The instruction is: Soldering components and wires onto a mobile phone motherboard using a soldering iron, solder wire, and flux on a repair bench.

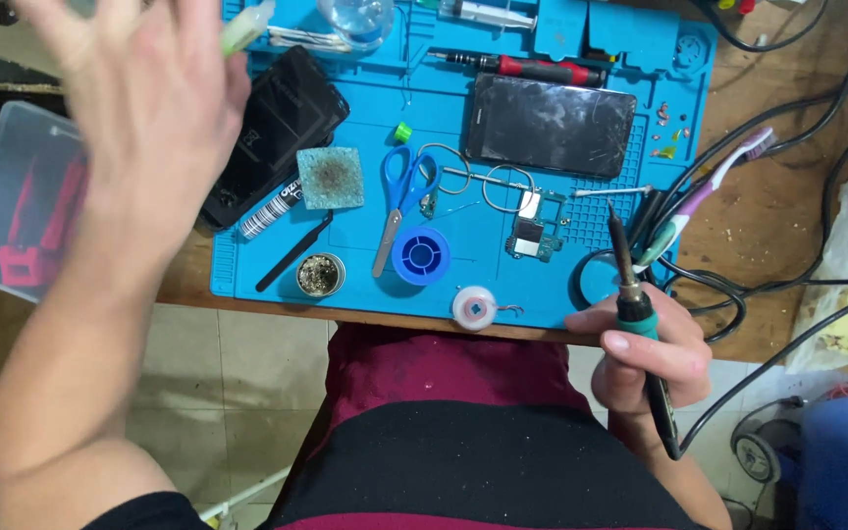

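Right hand [652, 351]: closed around a soldering iron [637, 304] with teal collar and black handle, tip pointing up toward the circuit board; black cord trailing down from the handle.

Left hand [144, 108]: raised over the mat's left edge, blurred, fingers spread, palm open, gripping nothing; nearest to a pale green tube [246, 26] and a black phone shell.

Blue work mat [365, 255]: on a wooden table [787, 211], covering most of its middle.

Circuit board [534, 228]: small, green, on the mat's right half, just above the iron's tip.

Phone with cracked screen [552, 125]: face up, upper right of mat.

Black phone shell [277, 132]: tilted, upper left of mat, partly behind the left hand.

Screwdriver [527, 67]: red and black, lying flat above the cracked phone.

Scissors [402, 196]: blue handles, blades pointing down, centre of mat.

Sponge pad [331, 178]: square, teal, dark stain in centre, beside the scissors.

Blue spool [420, 256]: round, below the scissors.

Small white reel [474, 307]: at the mat's near edge.

Round tin [320, 276]: lower left of mat, beside black tweezers [293, 252].

Toothbrush [704, 196]: purple and white, off the mat's right edge, among black cables [797, 285].

Clear plastic box [17, 206]: far left, red item inside.
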